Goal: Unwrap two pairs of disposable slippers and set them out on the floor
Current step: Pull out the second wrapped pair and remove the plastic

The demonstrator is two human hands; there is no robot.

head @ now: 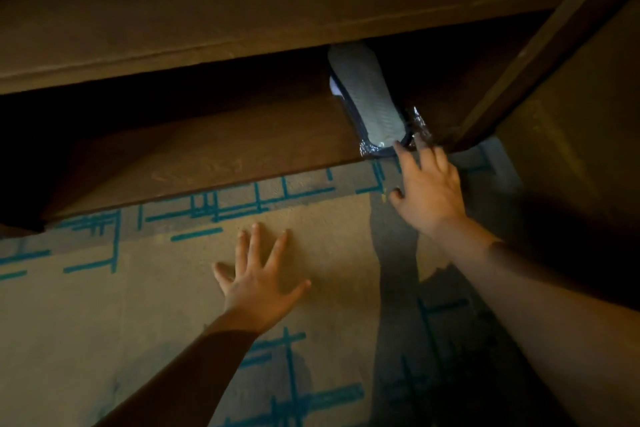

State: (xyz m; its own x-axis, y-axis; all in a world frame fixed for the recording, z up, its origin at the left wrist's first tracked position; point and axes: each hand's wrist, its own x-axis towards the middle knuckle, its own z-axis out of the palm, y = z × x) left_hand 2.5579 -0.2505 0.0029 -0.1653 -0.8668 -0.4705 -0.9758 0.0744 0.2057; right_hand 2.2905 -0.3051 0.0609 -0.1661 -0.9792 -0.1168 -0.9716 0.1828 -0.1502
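Observation:
A pair of grey disposable slippers in clear shiny plastic wrap (367, 97) lies on a low wooden shelf (214, 146), sole up, its far end hidden under the board above. My right hand (427, 187) reaches toward the near end of the package, fingers straight, fingertips at the crinkled wrap edge; I cannot tell whether they touch it. My left hand (258, 282) is spread flat, fingers apart, over the carpet and holds nothing.
Beige carpet (104, 322) with teal line patterns covers the floor. A dark wooden board (242, 0) overhangs the shelf. A wooden door or panel edge (540, 45) stands at the right, close to the package. The light is dim.

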